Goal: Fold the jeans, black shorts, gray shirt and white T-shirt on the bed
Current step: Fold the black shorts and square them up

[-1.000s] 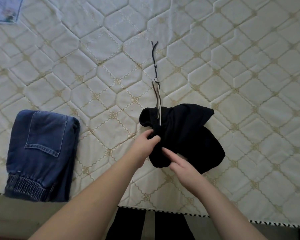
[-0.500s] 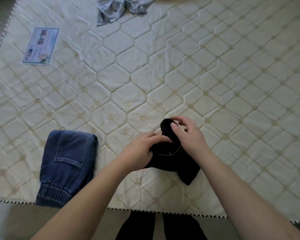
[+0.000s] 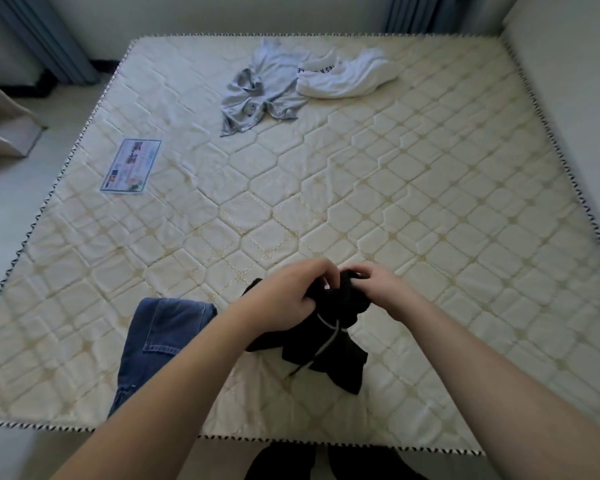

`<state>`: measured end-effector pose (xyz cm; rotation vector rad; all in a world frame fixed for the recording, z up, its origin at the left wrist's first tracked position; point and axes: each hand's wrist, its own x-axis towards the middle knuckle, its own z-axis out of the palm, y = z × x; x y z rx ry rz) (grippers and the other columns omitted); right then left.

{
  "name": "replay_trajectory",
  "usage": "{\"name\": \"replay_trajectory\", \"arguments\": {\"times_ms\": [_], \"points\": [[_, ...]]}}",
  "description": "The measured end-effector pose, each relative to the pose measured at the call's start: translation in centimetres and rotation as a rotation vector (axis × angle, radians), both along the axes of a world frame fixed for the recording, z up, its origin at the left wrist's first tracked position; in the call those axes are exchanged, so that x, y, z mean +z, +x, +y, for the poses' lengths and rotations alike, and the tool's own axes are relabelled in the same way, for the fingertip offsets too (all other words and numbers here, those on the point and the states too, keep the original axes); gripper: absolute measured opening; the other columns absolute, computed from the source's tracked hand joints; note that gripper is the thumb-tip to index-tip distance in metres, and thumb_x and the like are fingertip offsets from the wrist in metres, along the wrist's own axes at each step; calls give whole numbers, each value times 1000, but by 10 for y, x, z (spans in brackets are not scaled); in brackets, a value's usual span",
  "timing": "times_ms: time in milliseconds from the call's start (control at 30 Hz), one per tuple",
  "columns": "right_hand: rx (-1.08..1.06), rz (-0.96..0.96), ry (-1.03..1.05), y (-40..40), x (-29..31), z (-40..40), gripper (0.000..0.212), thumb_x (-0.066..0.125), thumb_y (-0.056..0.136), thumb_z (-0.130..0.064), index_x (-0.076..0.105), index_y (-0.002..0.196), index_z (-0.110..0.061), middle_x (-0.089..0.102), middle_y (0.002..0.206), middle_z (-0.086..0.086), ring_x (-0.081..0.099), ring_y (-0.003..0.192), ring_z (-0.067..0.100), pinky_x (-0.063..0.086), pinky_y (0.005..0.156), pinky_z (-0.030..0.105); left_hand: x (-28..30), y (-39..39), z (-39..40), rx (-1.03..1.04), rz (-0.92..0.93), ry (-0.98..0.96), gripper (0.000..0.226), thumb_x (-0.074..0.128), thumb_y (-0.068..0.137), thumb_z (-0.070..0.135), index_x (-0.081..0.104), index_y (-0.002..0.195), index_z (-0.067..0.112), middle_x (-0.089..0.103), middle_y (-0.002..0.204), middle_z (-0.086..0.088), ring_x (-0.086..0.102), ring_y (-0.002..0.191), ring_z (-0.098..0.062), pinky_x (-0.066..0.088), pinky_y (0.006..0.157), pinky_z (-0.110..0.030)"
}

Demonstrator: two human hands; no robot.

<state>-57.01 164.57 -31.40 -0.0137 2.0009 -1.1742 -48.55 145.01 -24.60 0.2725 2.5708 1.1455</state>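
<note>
Shorts hang bunched between your hands over the near part of the bed, and they are the landmark for everything else. From the head view, your left hand has its fingers curled into the top left of the black cloth, and your right hand pinches the top right edge, fingers bent over it; the two hands sit close together, almost touching. Below them the shorts droop in a crumpled mass, one corner pointing down toward the near edge of the bed. A pale drawstring trails down across the front of the fabric.

Just left of the shorts lie the jeans, folded into a block with a back pocket facing up; your left forearm crosses over their lower right part. Far beyond the shorts, near the far edge of the bed, the gray shirt lies spread and rumpled. The T-shirt lies heaped just to its right, touching it. Beyond the shorts and well to their left, a printed label lies flat on the bed.
</note>
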Motion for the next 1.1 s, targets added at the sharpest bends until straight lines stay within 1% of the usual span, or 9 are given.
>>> {"name": "replay_trajectory", "arguments": {"times_ms": [100,200,300,433,567,700,867,1000,1100], "points": [[-12,180,125,-5,32,2,15,59,85,-13,70,92,-20,70,84,2,64,77,17,47,62,21,22,-5,-13,18,16,-45,52,49,70,2,48,107,38,47,105,27,48,96,11,35,77,-3],[-51,337,230,-14,67,14,6,59,83,-18,62,82,-23,65,75,-4,63,61,7,38,44,8,37,-9,-27,41,12,-109,50,54,74,6,45,111,38,38,117,19,48,107,1,41,89,-17],[-119,358,221,-21,101,27,12,53,84,-10,61,91,-15,69,83,5,67,50,12,49,48,20,54,-14,-38,68,56,-185,52,59,74,7,46,119,29,35,123,10,52,109,-15,45,93,-31],[-164,371,140,-25,150,36,35,37,83,3,63,87,-20,65,96,4,61,41,16,48,40,23,85,-25,-53,56,55,-287,57,59,77,9,40,127,26,47,121,3,52,109,-19,44,91,-31],[-194,439,78,-28,199,41,43,35,85,3,70,82,-22,66,85,3,63,44,11,50,43,20,120,-44,-65,-15,0,-436,52,54,83,17,37,131,31,58,118,-3,56,103,-24,49,90,-44],[-158,494,16,-33,239,50,46,36,86,5,73,86,-23,69,93,1,67,55,11,54,56,21,152,-62,-75,-161,12,-603,42,51,89,22,48,131,24,58,122,-7,53,103,-23,46,88,-38],[-83,681,-74,-32,287,60,50,35,89,9,76,87,-19,62,117,-11,69,62,16,55,60,24,195,-76,-86,-223,114,-609,42,45,94,18,45,133,33,57,119,5,49,96,-13,38,83,-30],[-25,816,-88,-33,312,64,51,34,89,16,75,90,-13,63,121,1,69,71,23,58,69,28,235,-83,-94,-183,251,-564,42,54,96,20,51,132,40,54,105,17,48,97,-8,34,84,-26],[37,916,-9,-35,322,67,45,39,94,10,71,104,-21,64,116,4,71,72,11,54,70,15,260,-87,-95,-146,327,-495,35,59,95,22,57,127,36,57,105,19,50,97,-7,32,81,-23]]}}
